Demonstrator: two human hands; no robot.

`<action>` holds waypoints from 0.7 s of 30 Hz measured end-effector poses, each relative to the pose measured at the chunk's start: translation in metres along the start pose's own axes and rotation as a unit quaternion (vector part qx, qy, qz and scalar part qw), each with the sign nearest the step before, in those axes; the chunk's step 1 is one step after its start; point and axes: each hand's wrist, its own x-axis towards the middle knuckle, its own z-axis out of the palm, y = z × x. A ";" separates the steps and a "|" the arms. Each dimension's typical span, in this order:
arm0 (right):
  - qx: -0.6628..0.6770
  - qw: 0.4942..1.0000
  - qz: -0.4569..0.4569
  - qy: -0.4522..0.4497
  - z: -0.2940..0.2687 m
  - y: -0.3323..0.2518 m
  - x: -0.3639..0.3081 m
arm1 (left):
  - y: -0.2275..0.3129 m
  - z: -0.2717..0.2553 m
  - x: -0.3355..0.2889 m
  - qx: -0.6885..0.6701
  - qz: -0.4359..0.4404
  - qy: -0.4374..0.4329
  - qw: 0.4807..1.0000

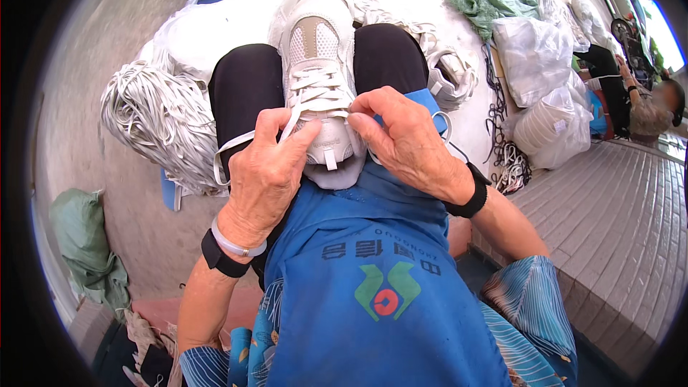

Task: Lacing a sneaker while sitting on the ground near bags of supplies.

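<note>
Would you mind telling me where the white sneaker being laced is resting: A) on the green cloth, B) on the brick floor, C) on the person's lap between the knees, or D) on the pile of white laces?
C: the white sneaker lies on the lap between the black-clad knees, with the left hand and right hand pinching its lace.

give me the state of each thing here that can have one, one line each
white sneaker: upright between the knees, toe pointing away, partly laced
white lace: threaded through the eyelets, ends loose, one loop hanging at the left
left hand: closed, pinching the lace
right hand: fingers closed on the sneaker's top edge
bundle of white laces: loose heap on the floor
clear plastic bags: filled, bunched shut
</note>
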 end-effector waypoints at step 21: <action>-0.261 0.926 -0.202 -0.182 -0.031 -0.005 0.020 | 0.000 -0.001 -0.004 -0.015 -0.043 -0.007 0.999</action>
